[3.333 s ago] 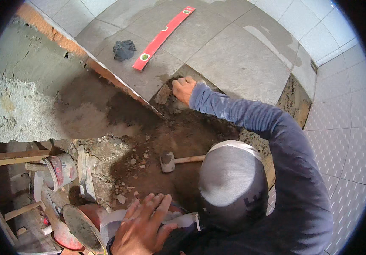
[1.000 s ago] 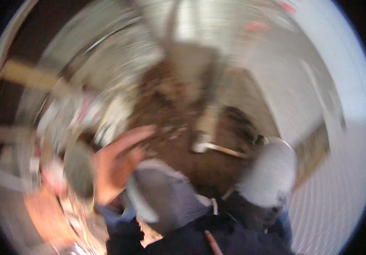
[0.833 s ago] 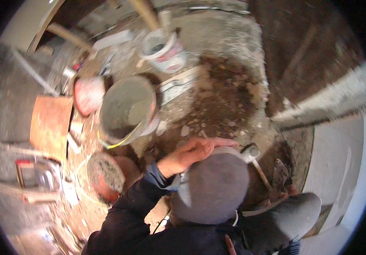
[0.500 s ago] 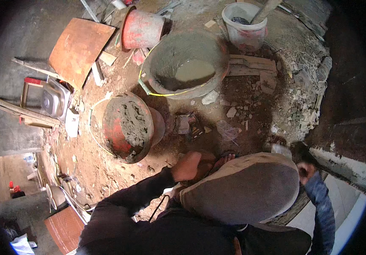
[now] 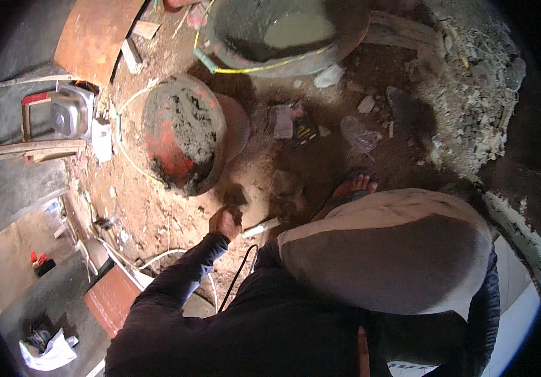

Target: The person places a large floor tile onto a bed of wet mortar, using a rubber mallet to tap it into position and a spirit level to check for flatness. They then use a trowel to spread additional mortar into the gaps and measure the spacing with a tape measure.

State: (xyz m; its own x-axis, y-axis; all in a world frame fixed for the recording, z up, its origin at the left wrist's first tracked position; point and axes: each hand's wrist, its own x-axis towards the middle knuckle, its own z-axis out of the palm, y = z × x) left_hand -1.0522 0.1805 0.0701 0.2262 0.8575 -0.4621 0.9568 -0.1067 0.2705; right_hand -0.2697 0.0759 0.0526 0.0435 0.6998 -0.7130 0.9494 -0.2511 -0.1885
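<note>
My left hand [image 5: 225, 224] reaches down over the dirt just below a cement-crusted red bucket [image 5: 185, 132], its fingers curled; what they hold, if anything, is hidden. A short white pipe [image 5: 259, 227] lies beside that hand. Behind the bucket stands a larger bucket [image 5: 286, 38] of wet grey mix with a yellow handle. My raised knee [image 5: 383, 251] fills the lower right and hides my right hand; part of that sleeve shows along its edge. My foot [image 5: 352, 187] in a sandal rests on the dirt.
A brown board [image 5: 88, 44], a steel sink [image 5: 69, 110] and wood offcuts lie at the left. Rubble [image 5: 478, 107] and a broken concrete edge [image 5: 515, 232] border the right. A cable and white hose cross the lower middle. A reddish board [image 5: 110, 295] lies lower left.
The view has swung from the tiled floor and level to the buckets. My left hand has moved left and down toward the crusted bucket; my right hand has gone behind my knee.
</note>
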